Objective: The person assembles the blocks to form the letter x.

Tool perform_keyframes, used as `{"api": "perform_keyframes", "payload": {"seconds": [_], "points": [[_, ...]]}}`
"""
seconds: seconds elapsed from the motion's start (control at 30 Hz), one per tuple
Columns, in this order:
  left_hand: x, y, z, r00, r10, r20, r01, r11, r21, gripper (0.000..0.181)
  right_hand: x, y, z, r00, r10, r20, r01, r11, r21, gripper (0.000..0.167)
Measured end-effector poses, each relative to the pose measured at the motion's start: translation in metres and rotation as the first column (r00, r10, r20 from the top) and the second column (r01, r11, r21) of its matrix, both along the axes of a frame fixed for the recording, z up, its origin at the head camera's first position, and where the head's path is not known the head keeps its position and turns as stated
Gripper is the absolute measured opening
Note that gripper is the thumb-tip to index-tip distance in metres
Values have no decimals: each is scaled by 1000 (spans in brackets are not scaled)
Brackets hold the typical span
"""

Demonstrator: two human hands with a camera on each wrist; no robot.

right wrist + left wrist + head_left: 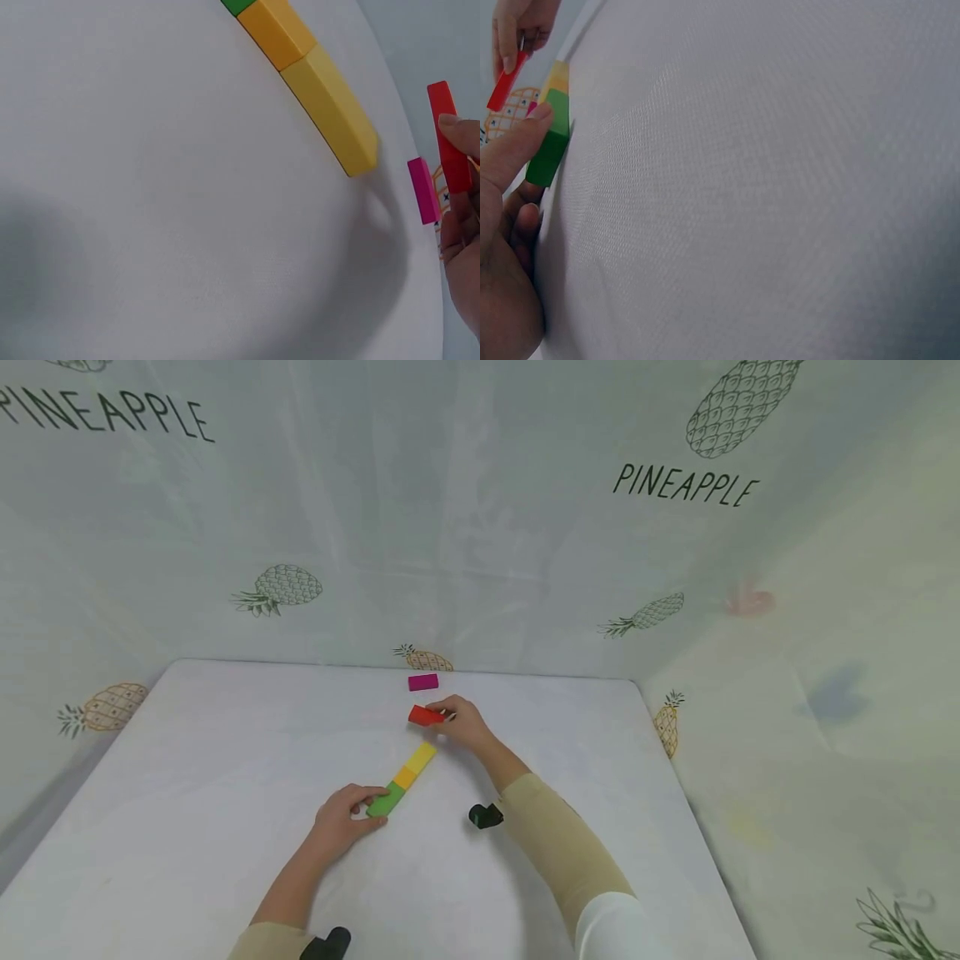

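My left hand (347, 817) pinches a green block (386, 802) between thumb and fingers; the block lies on the white table. An orange block (406, 777) and a yellow block (422, 757) continue from it end to end, forming a slanted row toward the back right. Above the table, just past the row's yellow end, my right hand (462, 723) pinches a red block (426, 716). In the right wrist view the red block (448, 142) is held by the thumb and fingers, apart from the yellow block (330, 112). The left wrist view shows my thumb on the green block (550, 146).
A magenta block (423, 682) lies near the back edge of the white table (247, 752), beyond the red one. Behind and to the right hangs a pale sheet (465, 527) printed with pineapples. Dark camera mounts (486, 816) sit at my wrists.
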State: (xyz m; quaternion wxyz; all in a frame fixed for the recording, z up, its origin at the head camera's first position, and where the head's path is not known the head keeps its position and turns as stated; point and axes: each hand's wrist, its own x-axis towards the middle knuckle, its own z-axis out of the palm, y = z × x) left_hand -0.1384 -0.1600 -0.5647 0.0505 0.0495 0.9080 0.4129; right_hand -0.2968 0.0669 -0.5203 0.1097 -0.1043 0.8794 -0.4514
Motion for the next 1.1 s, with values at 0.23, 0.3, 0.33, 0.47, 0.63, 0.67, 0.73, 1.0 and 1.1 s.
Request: {"api": "perform_keyframes", "payload": {"seconds": [0.23, 0.3, 0.33, 0.47, 0.63, 0.67, 0.73, 1.0, 1.1], "points": [[1, 1, 1, 1000, 1, -3, -1, 1000, -11, 39, 13, 4, -6, 1000, -12, 7, 12, 999, -33, 33], [1, 2, 2, 1000, 2, 5, -2, 1000, -14, 40, 17, 6, -7, 1000, -12, 11, 13, 999, -40, 34], [0, 2, 1, 1000, 2, 8, -2, 1000, -16, 40, 19, 6, -8, 1000, -14, 13, 14, 999, -42, 34], [-1, 2, 1, 1000, 3, 14, -2, 1000, -21, 40, 26, 7, -10, 1000, -20, 17, 21, 998, -53, 34], [-1, 2, 0, 1000, 3, 14, -2, 1000, -19, 40, 36, 9, -11, 1000, -10, 7, 10, 997, -77, 34], [-1, 2, 0, 1000, 6, 19, -6, 1000, -22, 39, 37, 9, -11, 1000, -6, 6, 6, 997, -82, 34], [-1, 3, -1, 1000, 12, 24, -12, 1000, -24, 39, 41, 10, -13, 1000, 5, 2, -5, 995, -97, 33], [0, 2, -1, 999, 21, 26, -21, 1000, -19, 38, 56, 10, -22, 1000, 20, -21, -22, 995, -101, 34], [0, 2, -1, 999, 20, 26, -20, 1000, -18, 38, 62, 10, -23, 999, 20, -34, -23, 996, -88, 34]]}}
